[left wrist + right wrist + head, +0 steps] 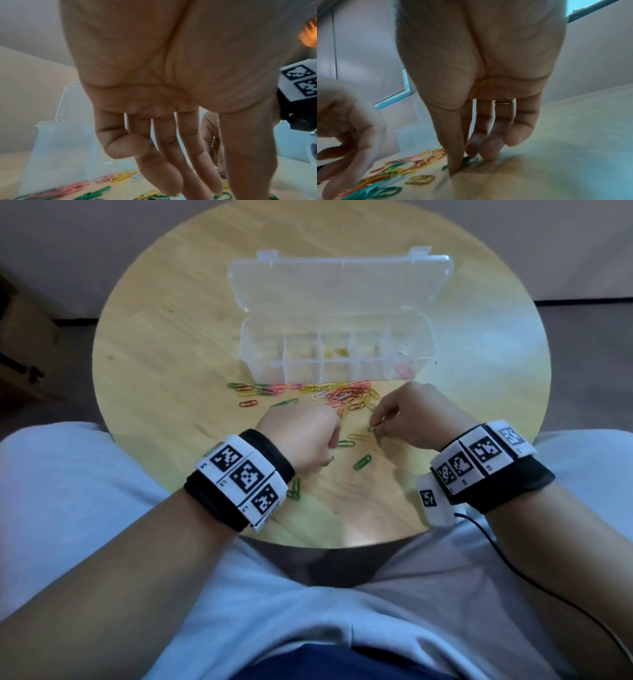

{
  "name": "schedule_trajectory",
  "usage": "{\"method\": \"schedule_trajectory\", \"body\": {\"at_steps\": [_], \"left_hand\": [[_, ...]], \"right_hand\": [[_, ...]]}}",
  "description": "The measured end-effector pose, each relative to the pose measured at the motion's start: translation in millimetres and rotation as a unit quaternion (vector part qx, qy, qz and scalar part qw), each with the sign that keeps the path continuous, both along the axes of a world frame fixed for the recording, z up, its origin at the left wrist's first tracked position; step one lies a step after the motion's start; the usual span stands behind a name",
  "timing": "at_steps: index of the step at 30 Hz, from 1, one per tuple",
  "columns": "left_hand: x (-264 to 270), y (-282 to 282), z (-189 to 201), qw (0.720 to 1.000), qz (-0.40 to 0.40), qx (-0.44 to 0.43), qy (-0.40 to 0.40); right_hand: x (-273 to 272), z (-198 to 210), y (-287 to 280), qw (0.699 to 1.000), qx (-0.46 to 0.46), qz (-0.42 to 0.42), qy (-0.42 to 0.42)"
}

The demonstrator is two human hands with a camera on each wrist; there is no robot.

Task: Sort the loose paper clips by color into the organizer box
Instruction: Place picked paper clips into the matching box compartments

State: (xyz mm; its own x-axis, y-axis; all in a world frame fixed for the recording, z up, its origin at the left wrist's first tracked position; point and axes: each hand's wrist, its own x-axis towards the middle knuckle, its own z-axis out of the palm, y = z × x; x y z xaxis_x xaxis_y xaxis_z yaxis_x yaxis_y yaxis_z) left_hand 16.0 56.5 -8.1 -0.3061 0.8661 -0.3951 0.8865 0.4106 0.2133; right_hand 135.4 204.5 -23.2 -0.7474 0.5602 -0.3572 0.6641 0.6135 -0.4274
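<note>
A clear organizer box [337, 371] stands open mid-table with its lid laid back; yellow clips [337, 352] lie in a middle compartment and red clips [404, 370] in the front right one. A pile of mixed loose paper clips [329, 395] spreads in front of it. My right hand [375, 428] pinches a green clip [470, 160] against the table between thumb and fingers [488, 151]. My left hand [330, 453] hovers just left of it, its fingers [171, 169] hanging relaxed over the clips and holding nothing that I can see.
Single green clips [362, 462] [294, 489] and a yellow clip [358, 437] lie between my hands and the near edge of the round wooden table [171, 354]. A cable [513, 570] trails from my right wrist. My lap sits under the table edge.
</note>
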Motion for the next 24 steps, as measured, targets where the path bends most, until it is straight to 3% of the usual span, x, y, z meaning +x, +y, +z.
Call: {"method": "schedule_trajectory", "body": {"at_steps": [5,10,13,17,21,24], "left_hand": [[6,-1,-2,1.0,-0.007,-0.015,0.008],[10,0,-4,1.0,-0.013,-0.009,0.027],[10,1,-7,1.0,-0.012,0.001,0.021],[2,0,-4,0.997,0.026,0.046,-0.056],[-6,0,3,0.99,0.048,0.071,-0.112],[-5,1,3,0.989,0.044,0.07,-0.125]], "right_hand": [[-1,-5,-1,0.997,0.046,0.046,-0.038],[0,-9,0,0.998,0.053,0.014,-0.016],[7,0,5,0.995,-0.065,-0.042,0.06],[17,12,6,0.962,-0.208,-0.081,0.156],[18,17,2,0.926,-0.321,-0.12,0.158],[14,16,-4,0.93,-0.332,-0.097,0.129]]}}
